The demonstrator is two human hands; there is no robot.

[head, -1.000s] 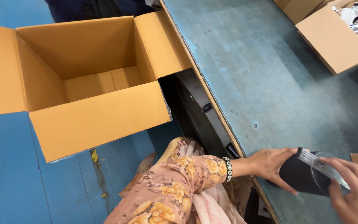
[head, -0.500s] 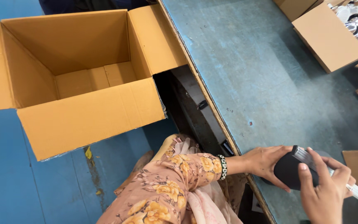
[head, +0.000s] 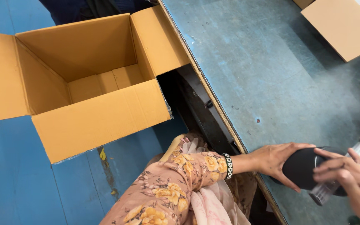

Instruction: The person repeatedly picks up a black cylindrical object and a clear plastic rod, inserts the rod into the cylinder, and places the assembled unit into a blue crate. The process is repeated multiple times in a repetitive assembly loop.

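My left hand (head: 278, 160) grips a rounded black object (head: 303, 166) near the front edge of the worn blue-green table (head: 271, 71), at the lower right of the head view. My right hand (head: 348, 181) is blurred and lies over the right side of that black object, fingers on a clear plastic piece (head: 334, 183) that sticks out past it. A beaded bracelet (head: 228, 166) circles my left wrist, and a floral pink sleeve (head: 171, 187) covers the arm.
A big open cardboard box (head: 88, 91) with nothing in it stands on the blue floor (head: 13, 196) left of the table, flaps spread. Another cardboard box (head: 344, 25) sits at the table's far right corner. Dark shelving shows under the table edge.
The view has shifted slightly. My right hand has moved down over the black object and the clear plastic piece. My left hand keeps its hold.
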